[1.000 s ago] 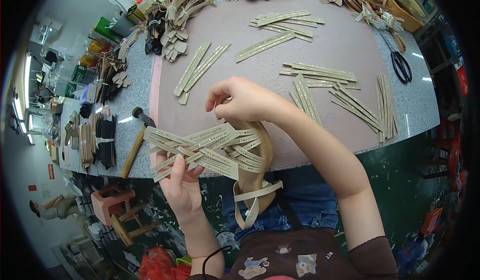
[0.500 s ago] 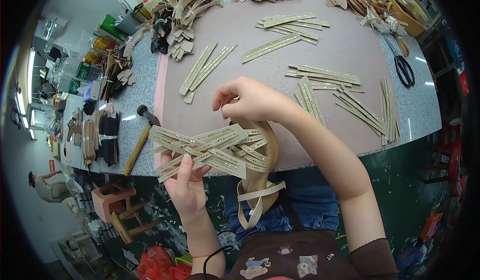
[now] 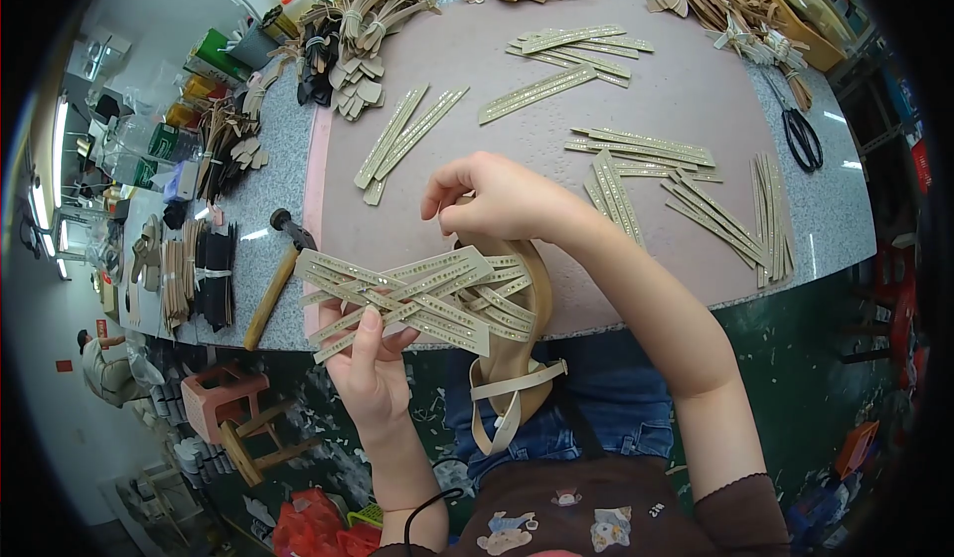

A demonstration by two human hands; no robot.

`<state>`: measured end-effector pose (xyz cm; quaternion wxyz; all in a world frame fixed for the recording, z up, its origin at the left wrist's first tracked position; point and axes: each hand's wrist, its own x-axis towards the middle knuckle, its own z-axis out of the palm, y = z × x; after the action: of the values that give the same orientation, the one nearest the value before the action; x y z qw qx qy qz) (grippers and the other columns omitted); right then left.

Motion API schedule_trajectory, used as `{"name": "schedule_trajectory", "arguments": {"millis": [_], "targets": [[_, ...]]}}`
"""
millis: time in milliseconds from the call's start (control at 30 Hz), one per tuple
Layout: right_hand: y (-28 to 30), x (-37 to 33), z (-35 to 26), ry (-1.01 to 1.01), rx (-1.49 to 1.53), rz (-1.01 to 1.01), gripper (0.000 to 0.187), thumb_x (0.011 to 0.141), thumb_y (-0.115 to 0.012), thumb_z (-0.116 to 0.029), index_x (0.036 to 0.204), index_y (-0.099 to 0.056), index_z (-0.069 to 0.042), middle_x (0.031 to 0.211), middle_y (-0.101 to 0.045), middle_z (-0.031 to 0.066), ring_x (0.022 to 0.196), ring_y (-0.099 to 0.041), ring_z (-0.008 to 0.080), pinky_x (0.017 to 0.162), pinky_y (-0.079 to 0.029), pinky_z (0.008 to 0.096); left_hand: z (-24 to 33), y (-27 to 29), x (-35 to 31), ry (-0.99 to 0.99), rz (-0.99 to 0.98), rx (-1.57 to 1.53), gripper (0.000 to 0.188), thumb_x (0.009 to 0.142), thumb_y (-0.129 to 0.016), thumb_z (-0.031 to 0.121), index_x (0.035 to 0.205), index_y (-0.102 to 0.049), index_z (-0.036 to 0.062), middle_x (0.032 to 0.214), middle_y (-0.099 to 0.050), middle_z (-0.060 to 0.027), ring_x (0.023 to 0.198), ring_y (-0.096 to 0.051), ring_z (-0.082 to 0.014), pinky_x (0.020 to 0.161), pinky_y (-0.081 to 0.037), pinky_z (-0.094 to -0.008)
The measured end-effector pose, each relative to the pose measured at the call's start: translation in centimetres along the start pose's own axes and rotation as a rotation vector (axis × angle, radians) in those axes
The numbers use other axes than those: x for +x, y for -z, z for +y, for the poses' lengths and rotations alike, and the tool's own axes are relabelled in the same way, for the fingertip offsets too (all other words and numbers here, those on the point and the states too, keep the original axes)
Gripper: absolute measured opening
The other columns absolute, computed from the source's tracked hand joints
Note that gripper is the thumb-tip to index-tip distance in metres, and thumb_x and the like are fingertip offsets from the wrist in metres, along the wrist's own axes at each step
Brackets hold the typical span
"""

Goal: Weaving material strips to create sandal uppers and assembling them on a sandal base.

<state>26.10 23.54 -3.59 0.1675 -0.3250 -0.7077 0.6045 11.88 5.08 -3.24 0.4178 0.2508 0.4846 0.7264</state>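
Holding woven strap piece in L hand, R hand at sandal

Head view: L hand has thumb + fingers clamped on woven strap piece, its R end overlapping tan sandal; contact unclear. Sandal's just R of L fingers, mostly nearer the body than R fingers. R hand curled over sandal's far end; can't tell if fingers grip it, tip's mostly hidden. Studded strips lie on mat beyond R fingers, others R of them. Hammer on bench, L of L fingers.
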Motion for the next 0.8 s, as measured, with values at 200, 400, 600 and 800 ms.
{"name": "schedule_trajectory", "arguments": {"millis": [200,400,600,800], "targets": [[-0.3,0.0,0.2,-0.005,-0.014,0.004,0.021,0.071,-0.059,-0.01,0.087,-0.073,-0.006,0.076,-0.068,0.0055,0.067,-0.061,0.0171,0.061,-0.051,0.0285,-0.1,0.3,-0.3,0.006,-0.018,-0.008,0.051,0.093,-0.052,0.002,0.14,-0.033,0.0018,0.121,-0.054,-0.0155,0.09,-0.067,-0.0202,0.065,-0.061,-0.024],[-0.8,-0.1,-0.2,0.018,-0.027,-0.01,0.021,0.072,-0.06,-0.01,0.089,-0.072,-0.005,0.077,-0.068,0.0057,0.068,-0.061,0.0166,0.063,-0.05,0.0279,0.3,0.8,-0.7,0.005,-0.028,-0.028,0.051,0.092,-0.052,0.001,0.139,-0.034,0.0018,0.121,-0.055,-0.0171,0.09,-0.067,-0.021,0.066,-0.061,-0.0246],[0.2,-1.1,-0.1,0.133,-0.048,-0.108,0.021,0.079,-0.062,-0.012,0.097,-0.07,-0.005,0.082,-0.068,0.0055,0.071,-0.058,0.0137,0.066,-0.048,0.026,1.6,2.2,-1.4,-0.002,-0.139,-0.01,0.059,0.085,-0.058,-0.007,0.138,-0.034,0.0012,0.121,-0.057,-0.018,0.091,-0.067,-0.0229,0.077,-0.059,-0.0275],[-0.3,-3.1,0.1,0.33,-0.347,0.033,0.023,0.083,-0.069,-0.018,0.102,-0.069,-0.005,0.096,-0.068,0.0083,0.089,-0.059,0.0183,0.077,-0.048,0.0301,2.9,3.5,-2.1,0.049,-0.213,0.144,0.067,0.077,-0.064,-0.014,0.136,-0.035,0.0006,0.119,-0.059,-0.0186,0.097,-0.067,-0.0252,0.087,-0.056,-0.0305]]}}
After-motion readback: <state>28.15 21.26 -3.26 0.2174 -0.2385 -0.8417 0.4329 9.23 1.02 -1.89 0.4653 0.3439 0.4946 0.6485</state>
